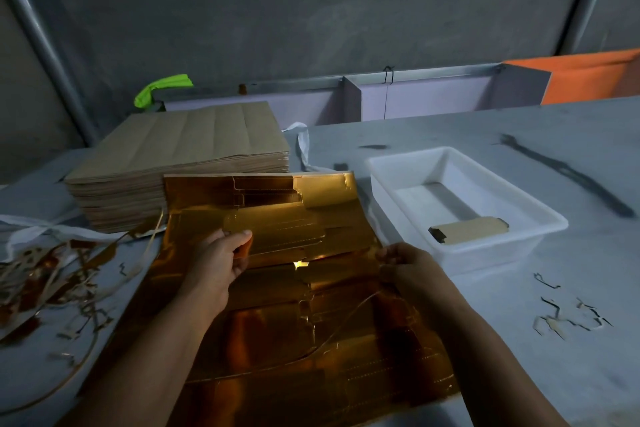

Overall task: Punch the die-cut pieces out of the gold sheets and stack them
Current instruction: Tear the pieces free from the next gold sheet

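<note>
left hand (pixel 216 262) pinched a gold piece (pixel 280 232) | right hand (pixel 407 262) pinched sheet (pixel 270 329) at its 3 o'clock edge | tray (pixel 485 253) at 2 o'clock

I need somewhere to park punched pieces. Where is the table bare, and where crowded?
Bare table lies behind and right of the white tub. Crowded: scrap strips at left, brown sheet stack behind them, small scraps near right, gold sheet centre.

A workshop: bare concrete wall (pixel 311 10), stacked brown sheets (pixel 180 149), offcuts (pixel 52 274).
</note>
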A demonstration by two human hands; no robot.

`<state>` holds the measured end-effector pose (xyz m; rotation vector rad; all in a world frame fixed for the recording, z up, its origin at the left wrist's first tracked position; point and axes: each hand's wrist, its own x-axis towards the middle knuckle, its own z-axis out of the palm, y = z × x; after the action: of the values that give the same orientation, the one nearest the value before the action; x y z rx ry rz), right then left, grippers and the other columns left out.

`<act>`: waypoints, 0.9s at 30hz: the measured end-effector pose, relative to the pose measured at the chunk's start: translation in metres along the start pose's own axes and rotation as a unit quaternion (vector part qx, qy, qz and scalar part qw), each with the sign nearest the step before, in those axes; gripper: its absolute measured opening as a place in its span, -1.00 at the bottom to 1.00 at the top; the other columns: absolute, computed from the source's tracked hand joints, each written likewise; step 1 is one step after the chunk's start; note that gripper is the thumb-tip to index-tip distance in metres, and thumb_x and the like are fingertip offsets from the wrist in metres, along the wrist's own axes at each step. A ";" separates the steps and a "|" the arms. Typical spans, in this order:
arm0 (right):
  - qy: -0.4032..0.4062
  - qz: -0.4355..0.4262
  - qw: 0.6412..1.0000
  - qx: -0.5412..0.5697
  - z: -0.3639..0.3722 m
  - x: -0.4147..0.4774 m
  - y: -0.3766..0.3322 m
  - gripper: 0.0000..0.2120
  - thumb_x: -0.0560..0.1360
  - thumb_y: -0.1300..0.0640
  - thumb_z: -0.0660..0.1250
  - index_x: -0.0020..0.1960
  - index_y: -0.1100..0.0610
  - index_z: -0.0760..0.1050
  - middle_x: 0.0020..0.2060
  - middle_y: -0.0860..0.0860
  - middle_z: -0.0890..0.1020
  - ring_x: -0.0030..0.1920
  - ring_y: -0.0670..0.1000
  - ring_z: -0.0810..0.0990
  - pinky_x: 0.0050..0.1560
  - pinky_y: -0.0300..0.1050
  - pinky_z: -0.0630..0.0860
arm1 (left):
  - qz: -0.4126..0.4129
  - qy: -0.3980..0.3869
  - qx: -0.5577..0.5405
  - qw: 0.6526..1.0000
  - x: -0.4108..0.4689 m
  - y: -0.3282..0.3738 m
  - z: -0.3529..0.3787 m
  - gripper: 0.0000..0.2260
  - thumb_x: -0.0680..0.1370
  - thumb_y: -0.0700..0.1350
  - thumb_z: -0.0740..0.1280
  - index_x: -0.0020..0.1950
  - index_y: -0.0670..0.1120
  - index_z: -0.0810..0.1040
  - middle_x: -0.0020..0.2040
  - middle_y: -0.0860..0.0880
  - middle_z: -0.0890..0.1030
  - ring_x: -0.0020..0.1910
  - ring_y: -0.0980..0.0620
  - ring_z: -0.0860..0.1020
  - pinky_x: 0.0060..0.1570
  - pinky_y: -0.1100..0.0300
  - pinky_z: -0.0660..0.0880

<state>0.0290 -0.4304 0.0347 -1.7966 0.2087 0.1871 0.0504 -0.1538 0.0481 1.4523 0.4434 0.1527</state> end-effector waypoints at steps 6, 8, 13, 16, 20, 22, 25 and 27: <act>-0.015 0.033 0.998 0.044 -0.001 0.002 0.002 -0.69 0.51 0.36 0.32 0.17 0.07 0.52 0.00 0.11 0.62 -0.04 0.18 0.65 0.05 0.17 0.60 | -0.062 0.080 -0.031 0.994 0.017 -0.015 -0.018 -0.87 0.57 -0.15 0.35 0.10 -0.10 0.49 0.00 -0.11 0.49 -0.10 0.00 0.50 -0.16 0.14 0.54; -0.043 0.069 0.985 0.154 0.000 0.005 0.005 -0.75 0.51 0.32 0.33 0.18 0.17 0.53 0.01 0.20 0.64 -0.03 0.19 0.63 0.09 0.17 0.57 | -0.080 0.090 -0.050 0.992 0.019 -0.018 -0.023 -0.91 0.57 -0.16 0.36 0.05 -0.09 0.50 -0.01 -0.10 0.49 -0.11 0.01 0.50 -0.17 0.13 0.53; -0.101 0.148 0.936 0.302 0.004 0.012 0.007 -0.80 0.58 0.03 0.26 -0.12 0.14 0.49 -0.29 0.06 0.57 -0.23 0.03 0.64 -0.09 -0.02 0.56 | -0.120 0.070 -0.111 0.984 0.017 -0.023 -0.020 -0.91 0.56 -0.17 0.38 0.04 -0.09 0.52 -0.01 -0.11 0.51 -0.12 0.01 0.51 -0.21 0.13 0.53; -0.053 0.188 0.945 0.261 0.008 0.017 0.004 -0.79 0.56 -0.01 0.34 -0.01 0.15 0.49 -0.22 0.13 0.62 -0.16 0.11 0.68 -0.15 0.00 0.63 | -0.145 0.040 -0.139 0.979 0.013 -0.024 -0.007 -0.87 0.55 -0.16 0.38 0.08 -0.10 0.52 0.00 -0.13 0.52 -0.13 0.00 0.51 -0.26 0.13 0.53; -0.023 0.213 0.957 0.194 0.018 0.022 -0.002 -0.67 0.49 -0.05 0.45 0.06 0.14 0.44 0.00 0.23 0.61 -0.16 0.14 0.68 -0.29 -0.02 0.65 | -0.157 -0.002 -0.146 0.977 0.007 -0.028 0.014 -0.86 0.57 -0.17 0.35 0.10 -0.13 0.49 0.02 -0.17 0.53 -0.09 -0.06 0.57 -0.29 0.13 0.55; -0.001 0.208 0.962 0.178 0.023 0.025 -0.004 -0.71 0.49 -0.02 0.45 -0.01 0.15 0.44 -0.09 0.22 0.63 -0.24 0.11 0.69 -0.40 -0.08 0.61 | -0.173 -0.029 -0.185 0.967 0.003 -0.027 0.024 -0.86 0.59 -0.18 0.33 0.12 -0.15 0.46 0.04 -0.22 0.55 -0.09 -0.12 0.63 -0.31 0.10 0.58; 0.021 0.200 0.967 0.156 0.029 0.030 -0.003 -0.78 0.52 0.04 0.43 -0.05 0.17 0.47 -0.27 0.18 0.66 -0.42 0.07 0.68 -0.47 -0.14 0.57 | -0.210 -0.077 -0.256 0.940 -0.001 -0.027 0.035 -0.83 0.60 -0.19 0.30 0.17 -0.16 0.43 0.05 -0.32 0.61 -0.14 -0.18 0.70 -0.32 0.04 0.64; 0.023 0.201 0.968 0.148 0.030 0.031 -0.001 -0.80 0.54 0.07 0.41 -0.03 0.19 0.48 -0.24 0.19 0.66 -0.48 0.05 0.67 -0.48 -0.15 0.56 | -0.224 -0.094 -0.268 0.932 -0.001 -0.031 0.040 -0.82 0.60 -0.20 0.28 0.19 -0.18 0.41 0.10 -0.37 0.60 -0.06 -0.23 0.69 -0.21 -0.03 0.65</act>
<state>0.0594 -0.4020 0.0214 -1.4458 0.6051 0.3824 0.0599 -0.1951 0.0201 0.7930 0.5160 -0.2204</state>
